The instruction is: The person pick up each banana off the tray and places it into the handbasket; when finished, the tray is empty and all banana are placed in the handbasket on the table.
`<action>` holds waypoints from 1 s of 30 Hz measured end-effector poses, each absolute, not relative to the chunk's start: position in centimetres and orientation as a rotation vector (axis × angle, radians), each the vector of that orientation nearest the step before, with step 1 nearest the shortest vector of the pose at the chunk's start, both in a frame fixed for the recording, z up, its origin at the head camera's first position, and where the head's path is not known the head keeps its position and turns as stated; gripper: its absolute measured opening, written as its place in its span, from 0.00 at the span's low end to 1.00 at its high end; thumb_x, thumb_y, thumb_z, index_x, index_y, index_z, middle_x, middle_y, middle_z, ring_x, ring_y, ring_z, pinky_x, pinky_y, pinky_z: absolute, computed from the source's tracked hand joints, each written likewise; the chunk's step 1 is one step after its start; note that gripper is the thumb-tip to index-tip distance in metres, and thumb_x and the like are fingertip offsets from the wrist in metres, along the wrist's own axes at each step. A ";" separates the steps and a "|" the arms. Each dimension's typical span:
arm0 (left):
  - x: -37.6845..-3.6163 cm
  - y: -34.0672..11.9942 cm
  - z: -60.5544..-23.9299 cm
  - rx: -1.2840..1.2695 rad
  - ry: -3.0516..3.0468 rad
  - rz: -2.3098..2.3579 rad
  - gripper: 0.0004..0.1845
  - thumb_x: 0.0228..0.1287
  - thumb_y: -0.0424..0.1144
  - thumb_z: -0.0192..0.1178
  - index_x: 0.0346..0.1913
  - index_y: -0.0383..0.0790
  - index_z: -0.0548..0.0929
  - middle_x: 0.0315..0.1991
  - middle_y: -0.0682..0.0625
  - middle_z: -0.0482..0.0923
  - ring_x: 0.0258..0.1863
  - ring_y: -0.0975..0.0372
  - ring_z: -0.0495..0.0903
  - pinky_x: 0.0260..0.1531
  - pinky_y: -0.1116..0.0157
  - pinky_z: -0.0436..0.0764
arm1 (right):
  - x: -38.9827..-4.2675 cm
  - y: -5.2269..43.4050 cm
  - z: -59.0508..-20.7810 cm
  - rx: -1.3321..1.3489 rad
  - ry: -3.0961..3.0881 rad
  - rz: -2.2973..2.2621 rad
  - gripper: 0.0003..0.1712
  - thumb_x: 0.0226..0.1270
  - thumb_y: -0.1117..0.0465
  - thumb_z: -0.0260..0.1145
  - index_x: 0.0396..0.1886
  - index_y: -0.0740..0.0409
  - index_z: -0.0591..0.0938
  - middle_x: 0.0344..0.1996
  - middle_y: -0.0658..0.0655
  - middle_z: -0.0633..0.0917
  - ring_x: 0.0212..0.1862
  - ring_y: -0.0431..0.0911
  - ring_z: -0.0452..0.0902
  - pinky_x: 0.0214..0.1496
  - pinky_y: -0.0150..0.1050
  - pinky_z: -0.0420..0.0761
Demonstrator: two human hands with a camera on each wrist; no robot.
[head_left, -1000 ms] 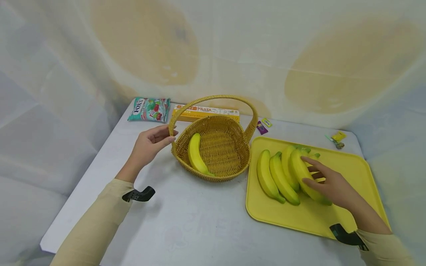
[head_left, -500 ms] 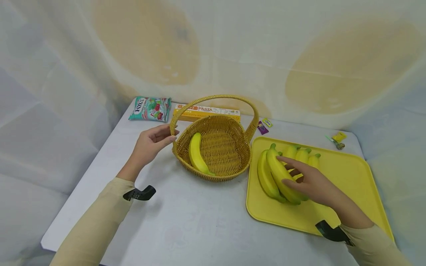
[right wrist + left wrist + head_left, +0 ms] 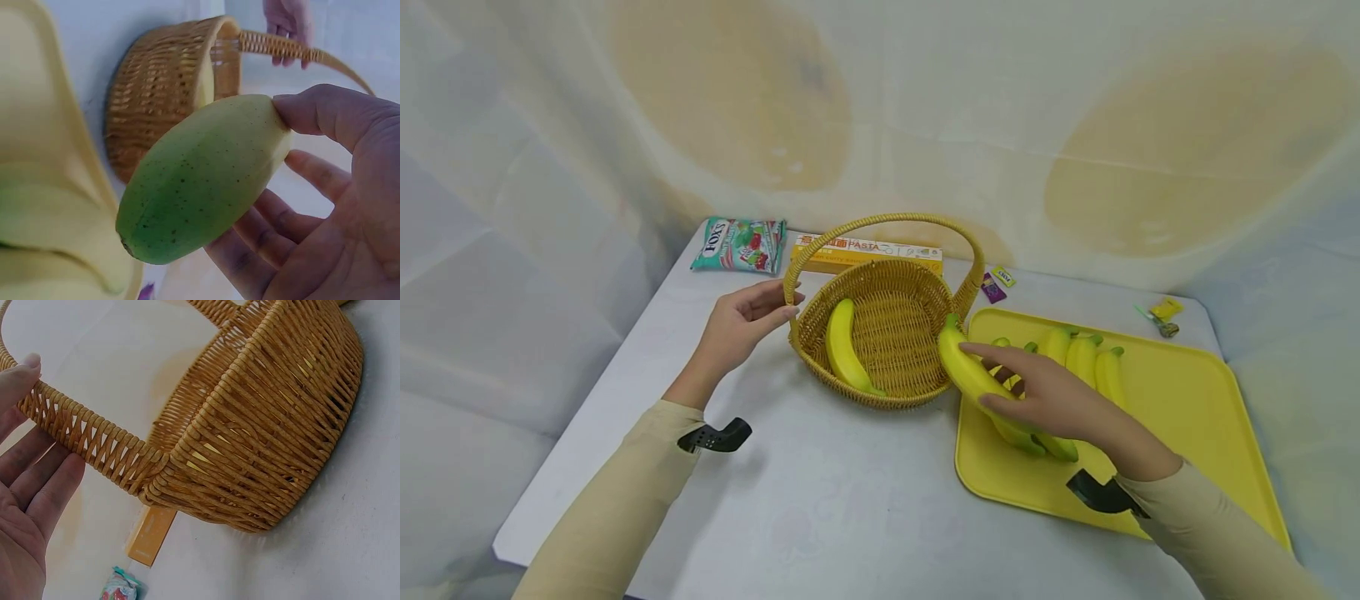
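We see the right hand (image 3: 1052,400) with its fingers (image 3: 325,122) curled round a banana (image 3: 966,367), gripping it. The banana is up in the air, off the yellow tray (image 3: 1195,392), and its tip is over the right rim of the basket (image 3: 880,333). From the right wrist view the banana looks yellow at one end and green with tiny dark dots at the other.

The left hand (image 3: 737,325) is at the left end of the basket's handle (image 3: 880,221). Its fingers (image 3: 34,481) are nearly straight and relaxed, and they touch the woven handle with the thumb on top. They do not grip it tight.

The basket sits near the far edge of the tabletop (image 3: 820,492), in the middle. One banana (image 3: 842,346) lies inside it on the left side. The tray lies at the right side of the tabletop, touching or just beside the basket. More bananas (image 3: 1086,358) lie on the tray, side by side.
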State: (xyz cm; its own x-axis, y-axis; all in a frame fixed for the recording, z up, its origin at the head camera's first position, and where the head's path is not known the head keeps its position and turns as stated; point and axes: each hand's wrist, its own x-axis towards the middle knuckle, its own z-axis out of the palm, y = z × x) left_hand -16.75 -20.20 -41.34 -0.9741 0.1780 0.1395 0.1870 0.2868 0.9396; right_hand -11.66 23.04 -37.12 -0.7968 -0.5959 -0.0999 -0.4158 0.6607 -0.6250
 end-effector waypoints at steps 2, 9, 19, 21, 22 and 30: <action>-16.8 -20.2 -41.3 -0.358 -2.512 -1.837 0.25 0.70 0.47 0.67 0.65 0.41 0.80 0.55 0.45 0.85 0.55 0.60 0.84 0.56 0.70 0.81 | -12.1 22.0 -37.0 -0.817 2.576 -0.864 0.37 0.71 0.55 0.70 0.77 0.42 0.68 0.63 0.50 0.78 0.53 0.45 0.79 0.46 0.46 0.83; -16.8 -20.3 -41.4 -0.380 -2.490 -1.852 0.24 0.71 0.45 0.66 0.66 0.39 0.80 0.56 0.44 0.85 0.55 0.61 0.84 0.55 0.70 0.81 | -14.0 18.3 -35.9 -0.889 2.551 -0.831 0.38 0.69 0.58 0.69 0.77 0.47 0.69 0.52 0.52 0.83 0.48 0.47 0.80 0.39 0.39 0.81; -16.8 -20.2 -41.4 -0.385 -2.491 -1.854 0.24 0.71 0.44 0.66 0.65 0.38 0.80 0.55 0.44 0.85 0.55 0.61 0.84 0.55 0.70 0.81 | -19.1 14.6 -36.1 -0.771 2.465 -0.740 0.37 0.71 0.52 0.68 0.78 0.47 0.67 0.50 0.57 0.83 0.47 0.49 0.79 0.47 0.45 0.81; -16.8 -20.2 -41.4 -0.381 -2.493 -1.852 0.25 0.71 0.45 0.66 0.66 0.38 0.79 0.55 0.44 0.85 0.55 0.61 0.84 0.55 0.70 0.81 | -19.9 13.8 -36.4 -0.756 2.448 -0.714 0.38 0.72 0.52 0.67 0.78 0.47 0.67 0.54 0.59 0.83 0.50 0.50 0.80 0.48 0.45 0.81; -16.8 -20.2 -41.3 -0.378 -2.494 -1.852 0.25 0.71 0.45 0.66 0.66 0.37 0.79 0.56 0.44 0.85 0.55 0.61 0.84 0.55 0.70 0.81 | -20.3 13.5 -36.6 -0.747 2.443 -0.697 0.38 0.72 0.52 0.67 0.78 0.48 0.67 0.55 0.60 0.82 0.51 0.50 0.80 0.49 0.45 0.81; -16.6 -20.2 -41.4 -0.375 -2.494 -1.848 0.25 0.70 0.46 0.66 0.66 0.40 0.80 0.56 0.45 0.85 0.55 0.60 0.84 0.55 0.70 0.81 | -23.1 11.0 -38.4 -0.684 2.429 -0.608 0.36 0.72 0.51 0.66 0.77 0.47 0.69 0.56 0.60 0.82 0.51 0.50 0.78 0.50 0.44 0.80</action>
State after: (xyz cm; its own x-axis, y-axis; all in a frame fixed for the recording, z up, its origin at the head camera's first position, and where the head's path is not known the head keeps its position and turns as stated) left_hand -16.63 -20.20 -41.36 -0.9711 0.1825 0.1539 0.2004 0.2725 0.9411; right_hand -23.08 11.05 -38.39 -0.7259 -0.5791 -0.3710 -0.3359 0.7692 -0.5435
